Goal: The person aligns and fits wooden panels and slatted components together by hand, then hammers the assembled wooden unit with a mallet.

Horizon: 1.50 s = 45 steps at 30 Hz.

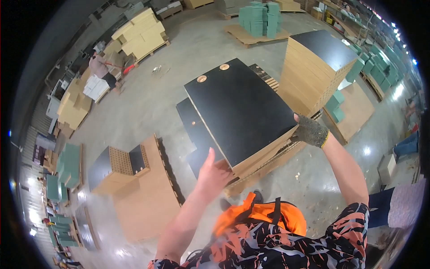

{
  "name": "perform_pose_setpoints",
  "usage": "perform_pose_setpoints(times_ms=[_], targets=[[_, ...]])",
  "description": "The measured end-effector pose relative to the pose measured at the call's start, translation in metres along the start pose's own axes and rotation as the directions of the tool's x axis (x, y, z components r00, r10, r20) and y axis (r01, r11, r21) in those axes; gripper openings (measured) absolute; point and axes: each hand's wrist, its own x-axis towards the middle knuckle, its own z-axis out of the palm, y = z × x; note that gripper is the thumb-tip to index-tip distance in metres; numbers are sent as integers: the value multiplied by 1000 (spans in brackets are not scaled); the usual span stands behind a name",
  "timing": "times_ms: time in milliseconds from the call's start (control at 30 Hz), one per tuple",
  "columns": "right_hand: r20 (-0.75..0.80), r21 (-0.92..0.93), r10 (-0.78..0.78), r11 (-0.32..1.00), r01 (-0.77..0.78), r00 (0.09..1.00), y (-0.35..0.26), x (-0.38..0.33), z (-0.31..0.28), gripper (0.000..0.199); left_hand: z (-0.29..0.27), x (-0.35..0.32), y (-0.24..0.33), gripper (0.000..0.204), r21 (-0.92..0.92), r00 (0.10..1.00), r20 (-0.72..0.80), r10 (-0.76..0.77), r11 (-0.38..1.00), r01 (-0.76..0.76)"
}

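A large black panel (242, 112) with two round holes near its far edge lies on top of a stack of boards in front of me. My right hand (312, 130), in a dark knitted glove, grips its near right corner, thumb at the top edge. At the near left corner is my bare left hand (215, 172), slightly blurred. Its thumb points up, apart from the fingers, which reach against the stack's side and are partly hidden. Lower black boards (190, 121) stick out at the left of the stack.
A tall stack of black-topped boards (309, 71) stands right behind the panel. On the left, a brown sheet on a pallet (143, 201) bears smaller drilled-edge stacks (116, 168). Green stacks (260, 20) stand farther back. A person (101, 69) is beside a red-handled cart at far left.
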Motion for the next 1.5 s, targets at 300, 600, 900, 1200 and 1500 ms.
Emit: perform_pose_setpoints(times_ms=[300,600,900,1200,1500], targets=[[-289,-475,9,867,-152,957,-21,3,24,53,17,-3,-7,84,109,979,-201,39,994,-17],[-249,-377,54,914,-148,967,-21,-1,17,42,37,-11,1,83,61,990,-143,14,998,-5],[-216,-619,18,771,-151,976,-42,-3,28,64,31,3,-5,54,202,969,-225,97,978,-51],[-204,-693,-51,713,-108,978,-35,-4,24,64,32,6,-10,68,210,958,-270,101,977,-44],[-237,-739,-29,654,-161,971,-38,-6,28,58,38,-1,-4,62,177,981,-179,80,983,-47]])
